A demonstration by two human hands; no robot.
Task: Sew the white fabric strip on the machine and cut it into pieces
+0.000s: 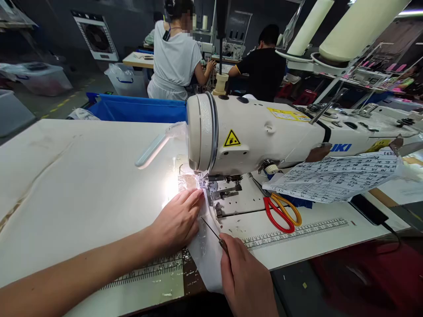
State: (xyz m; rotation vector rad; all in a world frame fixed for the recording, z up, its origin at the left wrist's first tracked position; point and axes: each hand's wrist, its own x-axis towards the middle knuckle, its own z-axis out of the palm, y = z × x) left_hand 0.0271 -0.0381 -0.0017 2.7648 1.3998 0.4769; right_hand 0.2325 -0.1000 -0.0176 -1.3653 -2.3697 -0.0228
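My left hand [176, 220] presses down on a piece of white fabric [206, 259] beside the needle area of a white sewing machine [257, 136]. Its fingers lie together on the cloth, close to the presser foot [202, 181]. In my right hand [246, 277] is a thin awl [211, 230], its metal tip pointing to the fabric near my left fingers. The white fabric hangs over the table's front edge between both hands. A lamp on the machine head lights the spot by the needle.
Scissors with red and orange handles [280, 213] lie right of the needle plate. Behind them is a sheet of handwritten paper [337, 176]; a black phone [368, 209] with a cable rests at the right. Thread cones [360, 31] stand above. Two people sit at machines beyond a blue bin [139, 109].
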